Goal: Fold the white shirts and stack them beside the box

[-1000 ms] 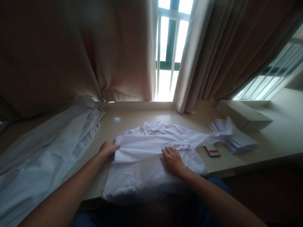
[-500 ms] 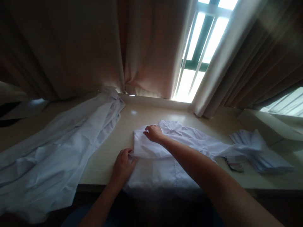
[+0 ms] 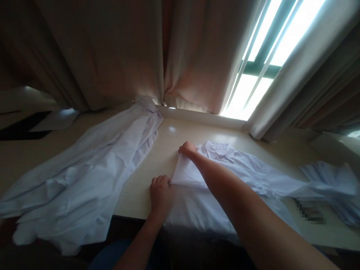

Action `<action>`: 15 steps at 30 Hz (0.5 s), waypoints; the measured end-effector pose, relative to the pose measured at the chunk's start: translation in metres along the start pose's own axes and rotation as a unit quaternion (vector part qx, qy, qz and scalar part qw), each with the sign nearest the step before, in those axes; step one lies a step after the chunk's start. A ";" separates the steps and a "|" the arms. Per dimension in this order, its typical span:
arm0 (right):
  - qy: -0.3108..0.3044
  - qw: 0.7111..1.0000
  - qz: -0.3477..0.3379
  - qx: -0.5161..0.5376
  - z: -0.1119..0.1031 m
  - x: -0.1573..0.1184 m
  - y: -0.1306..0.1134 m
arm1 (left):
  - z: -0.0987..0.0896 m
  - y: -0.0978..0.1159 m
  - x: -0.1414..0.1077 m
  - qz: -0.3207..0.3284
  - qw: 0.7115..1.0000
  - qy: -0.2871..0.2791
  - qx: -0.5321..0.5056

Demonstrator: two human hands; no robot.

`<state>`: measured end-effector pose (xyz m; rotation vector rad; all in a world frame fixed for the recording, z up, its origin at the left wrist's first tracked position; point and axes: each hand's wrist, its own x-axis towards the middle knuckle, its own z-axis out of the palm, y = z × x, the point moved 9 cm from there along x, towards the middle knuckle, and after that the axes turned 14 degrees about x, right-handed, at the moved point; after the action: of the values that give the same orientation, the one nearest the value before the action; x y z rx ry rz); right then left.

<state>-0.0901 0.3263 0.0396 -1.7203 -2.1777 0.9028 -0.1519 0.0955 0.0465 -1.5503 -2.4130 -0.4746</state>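
A white coat (image 3: 194,204) with a turned-down collar lies front up on the table, its lower part hanging over the near edge. One of its sides is folded inward, and a sleeve stretches to the right. My left hand (image 3: 161,193) is closed on the lower left corner of that fold. Across the coat reaches my right arm; my right hand (image 3: 188,148) pinches the fold's upper left corner beside the collar. A second white coat (image 3: 92,161) lies loosely to the left, also draped over the table's front edge.
Folded white cloth (image 3: 334,183) is stacked at the right, near a small blurred-out item (image 3: 311,210). Curtains (image 3: 197,56) and a bright window (image 3: 253,90) stand behind the table (image 3: 165,150). A dark flat object (image 3: 22,129) with paper (image 3: 54,120) lies far left.
My right hand has gone from lying with fingers spread on the coat to gripping its upper corner. The fold's left edge now slants between my hands. The view has shifted left.
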 end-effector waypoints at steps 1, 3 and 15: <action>0.008 1.000 0.002 0.005 -0.001 0.002 0.003 | 0.001 -0.003 0.002 -0.010 1.000 -0.002 0.020; 0.022 1.000 -0.003 0.014 -0.004 0.002 0.007 | 0.003 -0.007 0.004 -0.032 0.998 -0.009 0.049; 0.006 0.999 -0.028 0.020 -0.028 -0.004 0.017 | -0.012 0.005 0.001 0.009 0.999 0.035 -0.034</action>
<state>-0.0607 0.3340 0.0522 -1.6341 -2.1738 0.9144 -0.1477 0.0933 0.0586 -1.5537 -2.3510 -0.6025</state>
